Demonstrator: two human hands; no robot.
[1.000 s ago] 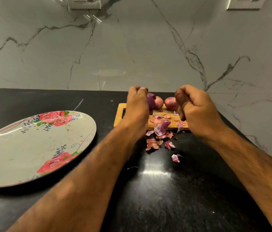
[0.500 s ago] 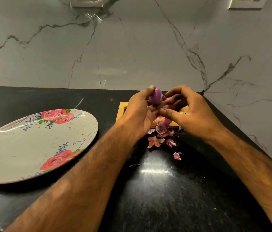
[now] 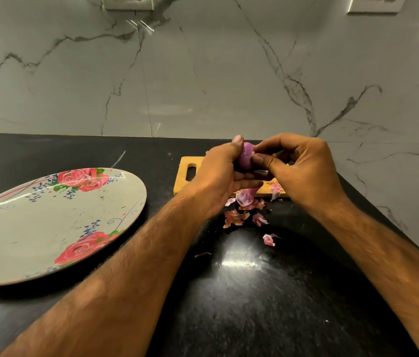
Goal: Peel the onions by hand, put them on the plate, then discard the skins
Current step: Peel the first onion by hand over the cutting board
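Nearest: black stone counter [image 3: 254, 305], speckled, w/ a bright glare patch between the two forearms. Both forearms run up from the bottom edge and meet at centre.

Left: big oval plate [image 3: 23, 240], grey w/ printed roses. Its face shows only the print and a few small marks. Near-left rim is cut by the frame edge. Right rim sits near the left forearm, apart from it, and well apart from the board.

Mid: onion skins [image 3: 236, 217] in a loose scatter on the counter just below the hands, pink and papery. One bit lies apart, nearer the camera, and some lie on the board's near edge.

Behind them: wooden cutting board [image 3: 190, 181], handle slot at its left end. Hands cover its middle and right part.

Above the board: left hand [image 3: 218, 176] wraps the red onion [image 3: 245, 158], thumb over the top, fingers curled under. Right hand [image 3: 303, 171] pinches at the onion's right side w/ thumb and forefinger, other fingers curled. The onion is held off the board, glossy purple.

Far: counter's back edge meets a marble wall [image 3: 203, 73]. The wall angles in along the counter's right side. Two sockets at the top, left [image 3: 128, 2] and right [image 3: 373, 3].
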